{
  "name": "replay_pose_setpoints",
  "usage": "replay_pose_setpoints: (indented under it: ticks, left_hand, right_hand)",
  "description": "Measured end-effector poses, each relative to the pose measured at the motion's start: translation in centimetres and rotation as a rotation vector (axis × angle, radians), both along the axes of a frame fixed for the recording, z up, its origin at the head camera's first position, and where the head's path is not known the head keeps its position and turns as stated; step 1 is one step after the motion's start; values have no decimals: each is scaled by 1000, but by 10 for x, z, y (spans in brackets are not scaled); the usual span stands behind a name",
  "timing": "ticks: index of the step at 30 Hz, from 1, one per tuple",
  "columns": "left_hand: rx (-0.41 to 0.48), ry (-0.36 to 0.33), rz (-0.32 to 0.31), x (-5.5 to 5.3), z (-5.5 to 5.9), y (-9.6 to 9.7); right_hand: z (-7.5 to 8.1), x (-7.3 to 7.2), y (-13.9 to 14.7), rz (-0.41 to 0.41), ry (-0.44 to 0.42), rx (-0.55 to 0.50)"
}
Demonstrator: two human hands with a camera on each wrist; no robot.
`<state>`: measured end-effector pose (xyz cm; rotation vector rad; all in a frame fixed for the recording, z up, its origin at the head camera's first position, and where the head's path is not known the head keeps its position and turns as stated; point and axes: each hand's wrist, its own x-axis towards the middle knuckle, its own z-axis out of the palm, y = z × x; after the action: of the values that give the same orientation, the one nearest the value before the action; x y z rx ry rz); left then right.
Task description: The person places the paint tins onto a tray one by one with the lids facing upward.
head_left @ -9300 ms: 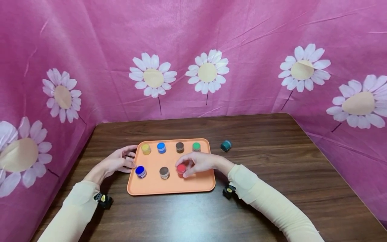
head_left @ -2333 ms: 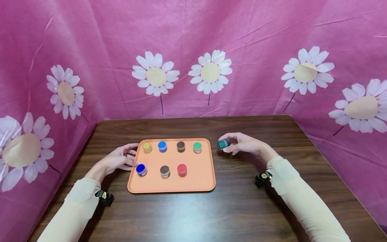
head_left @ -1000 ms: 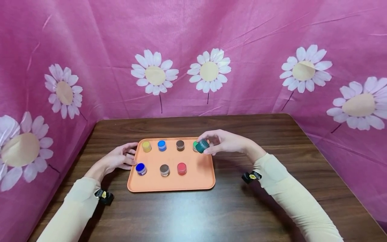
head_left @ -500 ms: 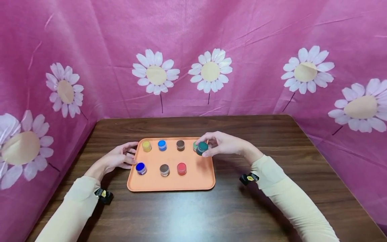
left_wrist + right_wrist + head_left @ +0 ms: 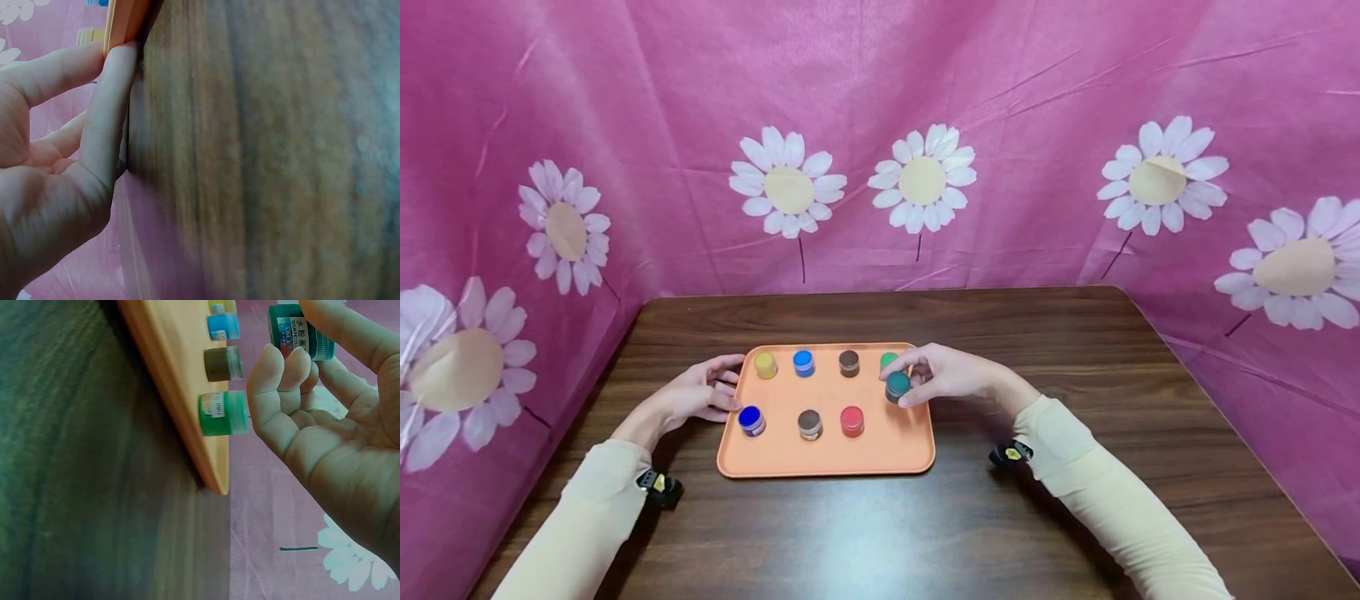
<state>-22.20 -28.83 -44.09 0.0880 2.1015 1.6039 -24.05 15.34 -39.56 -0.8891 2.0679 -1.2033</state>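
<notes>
The brown tabletop (image 5: 1075, 467) fills the lower half of the head view, and the orange tray (image 5: 887, 454) lies in the middle of it. The left hand (image 5: 696, 398) rests with loose, straight fingers against the tray's left edge. The right hand (image 5: 943, 375) is over the tray's right side and pinches the dark teal pot (image 5: 897, 386) between thumb and fingers. The pot sits upright, lid up, above the bare spot just right of the red pot (image 5: 852, 420) and just below the green pot (image 5: 888, 360)
</notes>
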Motion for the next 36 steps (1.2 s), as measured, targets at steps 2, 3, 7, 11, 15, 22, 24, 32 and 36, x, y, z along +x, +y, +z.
replay_pose_setpoints:
  ticks: [2, 3, 7, 11, 15, 22, 24, 32, 36]
  left_hand:
    - [4, -2, 0, 1, 1, 0]
    - [9, -2, -2, 1, 1, 0]
    - [19, 3, -8, 2, 0, 1]
    - [15, 4, 9, 4, -1, 2]
    - [15, 2, 10, 5, -1, 2]
    - [16, 7, 3, 3, -2, 2]
    - [17, 10, 2, 4, -2, 3]
    - [12, 6, 8, 4, -2, 4]
    - [16, 6, 2, 4, 0, 5]
  right_hand:
    - [-6, 0, -1, 3, -23, 2]
    - [-8, -1, -1, 7, -29, 4]
    - [-17, -1, -4, 18, -34, 13]
    - [-25, 0, -6, 44, -79, -14]
    - [-30, 0, -7, 52, -131, -39]
    - [-32, 3, -8, 41, -98, -9]
    - [-32, 3, -8, 44, -70, 7]
    - [-32, 4, -9, 34, -56, 35]
    - [-33, 4, -9, 27, -58, 38]
